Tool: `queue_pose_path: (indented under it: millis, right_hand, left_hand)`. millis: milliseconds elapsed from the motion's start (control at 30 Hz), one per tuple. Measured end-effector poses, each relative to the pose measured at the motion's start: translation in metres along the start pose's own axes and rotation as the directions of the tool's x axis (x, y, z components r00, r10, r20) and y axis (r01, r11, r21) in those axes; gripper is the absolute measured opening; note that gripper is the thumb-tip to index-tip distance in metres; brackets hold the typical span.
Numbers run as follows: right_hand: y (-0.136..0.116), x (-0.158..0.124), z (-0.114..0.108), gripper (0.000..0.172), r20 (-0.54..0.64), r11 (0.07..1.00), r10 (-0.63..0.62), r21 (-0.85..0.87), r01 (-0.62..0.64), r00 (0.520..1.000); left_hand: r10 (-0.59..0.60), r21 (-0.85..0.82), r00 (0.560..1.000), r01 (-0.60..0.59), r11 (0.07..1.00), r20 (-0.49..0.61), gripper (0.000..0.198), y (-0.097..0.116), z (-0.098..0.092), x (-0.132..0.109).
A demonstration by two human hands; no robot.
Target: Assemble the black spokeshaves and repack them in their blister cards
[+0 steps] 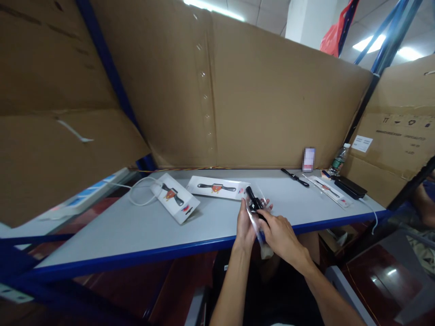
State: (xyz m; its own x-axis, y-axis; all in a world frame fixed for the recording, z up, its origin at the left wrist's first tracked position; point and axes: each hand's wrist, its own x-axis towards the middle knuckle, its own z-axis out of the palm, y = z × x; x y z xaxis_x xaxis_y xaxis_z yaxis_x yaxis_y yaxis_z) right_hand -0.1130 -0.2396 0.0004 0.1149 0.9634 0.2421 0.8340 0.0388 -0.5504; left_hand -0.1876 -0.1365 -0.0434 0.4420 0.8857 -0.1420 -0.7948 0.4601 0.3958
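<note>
At the table's front edge I have a black spokeshave point(252, 196) between my hands, tilted, with a clear plastic sleeve or tray point(257, 228) around or under it. My left hand point(245, 224) cups them from below and the left, its fingers partly hidden behind the plastic. From the right, my right hand point(281, 234) closes thumb and fingers on the spokeshave's near handle. Just beyond my hands lies a white card point(217, 187) printed with a spokeshave. Another black spokeshave point(295, 177) rests unwrapped farther back on the right.
A printed white box point(175, 198) stands left on the grey table point(136, 226), by a coiled white cable point(132, 195). At right are a packaged spokeshave point(328, 190), a black case point(350, 187), a water bottle point(340, 159) and a phone point(308, 159). Cardboard walls point(265, 104) enclose the table.
</note>
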Motion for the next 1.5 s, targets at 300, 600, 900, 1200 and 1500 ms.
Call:
queue_pose_path:
  millis: [300, 600, 900, 1200, 1500]
  right_hand:
    - [-0.010, -0.006, -0.016, 0.052, 0.120, 0.989, 0.056, -0.140, -0.039, 0.991]
    - [0.006, -0.009, -0.044, 0.013, -0.152, 0.992, 0.126, 0.019, -0.125, 0.980]
    - [-0.002, -0.035, -0.106, 0.026, -0.520, 0.995, -0.048, 0.048, 0.085, 0.853]
    - [0.010, 0.013, -0.117, 0.031, -0.182, 0.944, -0.159, 0.259, 0.203, 0.970]
    - [0.035, 0.145, -0.059, 0.030, 0.175, 0.962, -0.205, 0.216, 0.165, 0.963]
  left_hand:
    - [0.053, -0.057, 0.998, -0.054, 0.997, -0.033, 0.037, 0.000, 0.004, 0.000]
    - [0.067, -0.001, 0.997, -0.067, 0.998, 0.043, 0.039, 0.002, 0.008, -0.004]
    - [0.011, 0.140, 0.998, -0.020, 0.990, 0.063, 0.055, 0.005, 0.015, -0.011]
    - [-0.058, 0.217, 0.989, 0.028, 0.976, 0.136, 0.056, 0.008, 0.016, -0.013]
    - [-0.109, 0.255, 0.985, 0.071, 0.964, 0.137, 0.049, 0.009, 0.015, -0.017]
